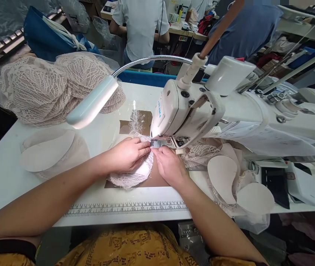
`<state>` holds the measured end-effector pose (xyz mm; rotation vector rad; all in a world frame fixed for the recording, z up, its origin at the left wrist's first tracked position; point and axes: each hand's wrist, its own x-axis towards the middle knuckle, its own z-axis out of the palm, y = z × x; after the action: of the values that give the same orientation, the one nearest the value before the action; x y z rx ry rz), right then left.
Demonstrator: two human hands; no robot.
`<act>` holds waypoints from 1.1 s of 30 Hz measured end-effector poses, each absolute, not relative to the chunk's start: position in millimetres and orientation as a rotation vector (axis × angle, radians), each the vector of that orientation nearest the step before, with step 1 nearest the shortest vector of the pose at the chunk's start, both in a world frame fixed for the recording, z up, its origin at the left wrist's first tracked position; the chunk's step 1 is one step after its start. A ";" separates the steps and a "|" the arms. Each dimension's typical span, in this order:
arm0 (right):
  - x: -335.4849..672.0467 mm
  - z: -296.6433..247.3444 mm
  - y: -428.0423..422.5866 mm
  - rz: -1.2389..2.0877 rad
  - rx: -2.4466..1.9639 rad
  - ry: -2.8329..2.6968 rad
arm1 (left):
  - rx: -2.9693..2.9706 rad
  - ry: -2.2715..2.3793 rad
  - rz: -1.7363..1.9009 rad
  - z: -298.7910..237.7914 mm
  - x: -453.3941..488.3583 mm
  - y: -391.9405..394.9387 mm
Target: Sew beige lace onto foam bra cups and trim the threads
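A pale lace bra cup [129, 180] lies under the needle end of a white sewing machine [168, 111]. My left hand [128, 154] rests on the cup from the left, its fingers closed together and gripping the lace near the presser foot. From the right, my right hand [171, 166] pinches the cup's edge just in front of the foot, thumb and forefinger together. The fingertips of both hands almost meet there and hide the stitching point. Under the cup shows a brown plate [160, 179].
A lit lamp [93, 103] on a bent metal neck hangs left of the needle. Lace pieces [49, 87] are heaped at the back left, with smooth cup shapes [49, 151] nearer. More cups [222, 177] lie at right. A ruler strip [129, 208] runs along the front edge. Two people sit beyond.
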<state>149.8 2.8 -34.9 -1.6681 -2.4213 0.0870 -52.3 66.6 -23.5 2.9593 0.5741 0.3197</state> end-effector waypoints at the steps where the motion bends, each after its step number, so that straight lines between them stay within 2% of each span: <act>1: 150.0 -35.2 2.7 0.085 -1.664 -2.423 | 2.961 0.565 0.318 -23.6 -52.5 67.0; 33: 149.7 -36.4 1.7 0.062 -1.675 -2.419 | 2.961 0.572 0.404 -29.8 -50.1 69.5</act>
<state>149.7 1.7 -36.4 -1.6752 -2.4192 0.0624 -50.1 69.5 -29.8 2.9607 0.5717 0.4041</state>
